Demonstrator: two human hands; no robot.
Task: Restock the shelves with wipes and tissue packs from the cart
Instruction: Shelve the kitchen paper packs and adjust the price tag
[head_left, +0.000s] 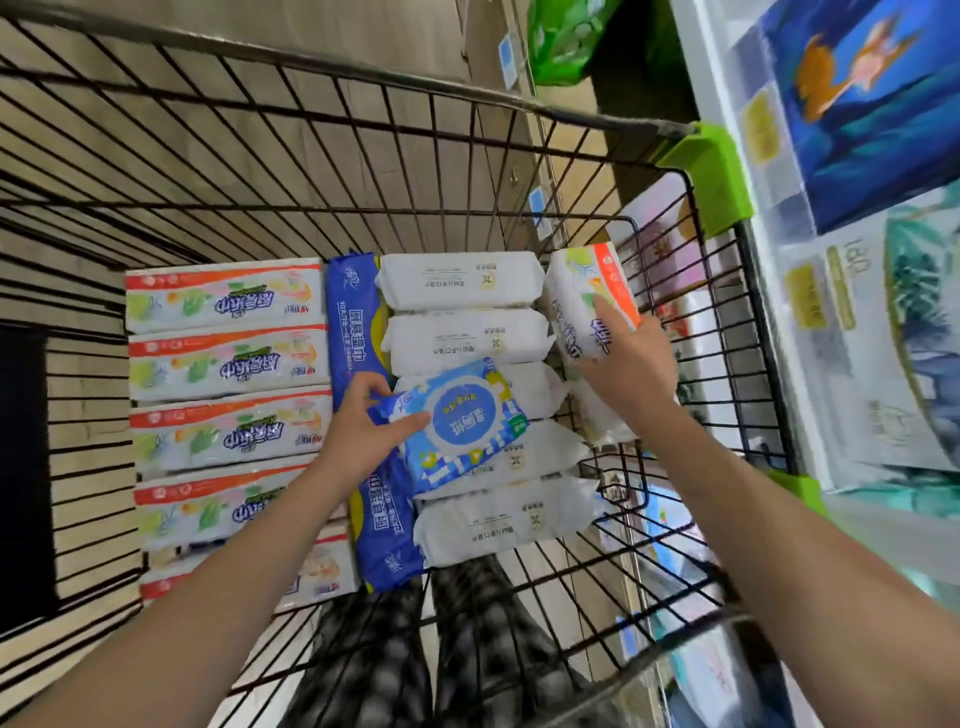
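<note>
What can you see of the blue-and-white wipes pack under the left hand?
The blue-and-white wipes pack is a soft, glossy plastic-wrapped pouch with a round blue label at its centre and chequered blue edges. It rests skewed on the column of white packs inside the cart. The left hand grips its left end, thumb on top, fingers curled over the far edge. The right hand, holding an orange-edged pack, does not touch it.
</note>
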